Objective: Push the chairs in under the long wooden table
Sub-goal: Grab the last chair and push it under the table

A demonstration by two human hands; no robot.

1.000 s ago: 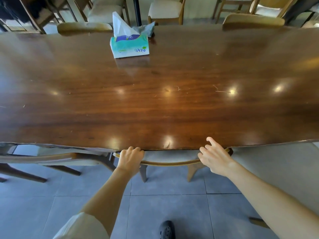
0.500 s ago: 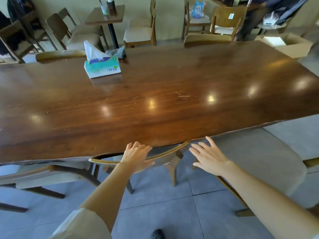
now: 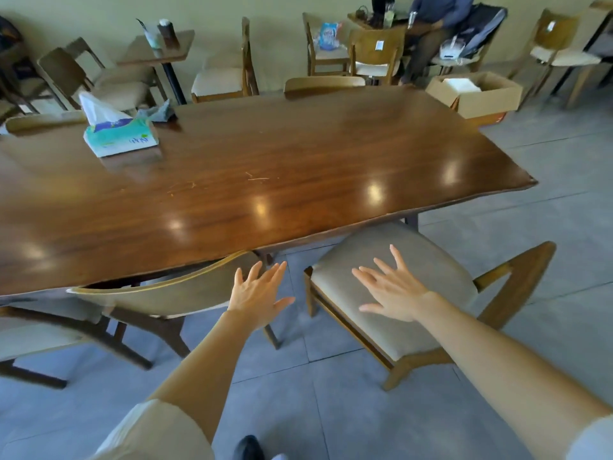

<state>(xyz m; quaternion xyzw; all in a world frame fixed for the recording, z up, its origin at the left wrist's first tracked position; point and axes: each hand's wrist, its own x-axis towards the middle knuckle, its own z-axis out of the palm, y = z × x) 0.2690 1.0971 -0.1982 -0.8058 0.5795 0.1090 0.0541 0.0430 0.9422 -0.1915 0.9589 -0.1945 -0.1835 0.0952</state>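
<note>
The long wooden table [image 3: 298, 167] fills the middle of the view. A chair with a curved wooden back [image 3: 159, 293] stands tucked under its near edge, only the backrest and legs showing. To its right a second chair with a grey cushioned seat [image 3: 408, 313] stands pulled out and turned sideways, its wooden back [image 3: 520, 280] pointing right. My left hand [image 3: 257, 297] hovers open just right of the tucked chair's backrest, touching nothing. My right hand [image 3: 393, 288] is spread open above the grey seat.
A tissue box [image 3: 119, 136] and a grey cloth [image 3: 156, 112] lie on the table's far left. Chair backs [image 3: 323, 84] line the far side. A cardboard box [image 3: 477, 94] sits on the floor beyond the table's right end. A seated person [image 3: 431, 28] is at the back.
Both hands have let go of the curved backrest and spread open. My view has swung right, bringing the pulled-out grey-seated chair under my right hand.
</note>
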